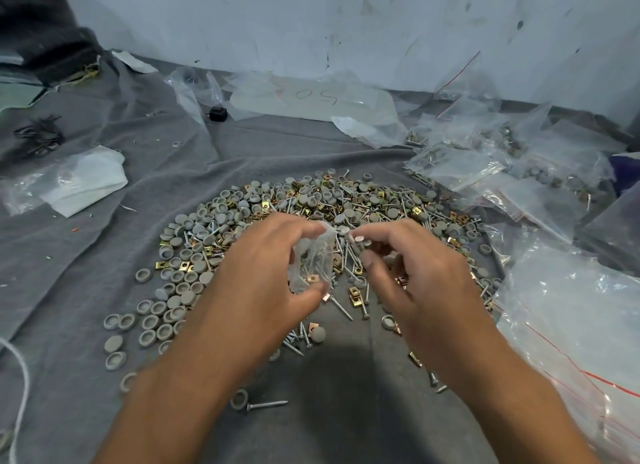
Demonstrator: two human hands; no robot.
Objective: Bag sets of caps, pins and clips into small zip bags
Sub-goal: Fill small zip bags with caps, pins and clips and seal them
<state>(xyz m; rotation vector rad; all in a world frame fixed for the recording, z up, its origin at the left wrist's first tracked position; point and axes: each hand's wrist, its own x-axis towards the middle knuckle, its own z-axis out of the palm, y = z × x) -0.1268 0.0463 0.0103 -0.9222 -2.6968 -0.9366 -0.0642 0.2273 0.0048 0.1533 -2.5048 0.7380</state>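
While both hands work above the heap, the left hand (273, 273) grips a small clear zip bag (311, 259), fingers curled round it; inside show several screw-like pins and one brass clip. Right hand (415, 276): fingers curled, thumb and forefinger pinching a small pale piece at the bag's mouth; what the piece is cannot be told. Beneath lies a heap (311, 214) of grey caps, brass clips and pins, mixed, on a grey cloth (86, 255). Loose caps (152, 321) are scattered at the heap's left edge, and a single pin (266, 404) lies near the forearms. Filled zip bags (502, 165) are piled at far right, and empty red-striped bags (571, 325) lie at near right. Folded white plastic (86, 179) rests at left.
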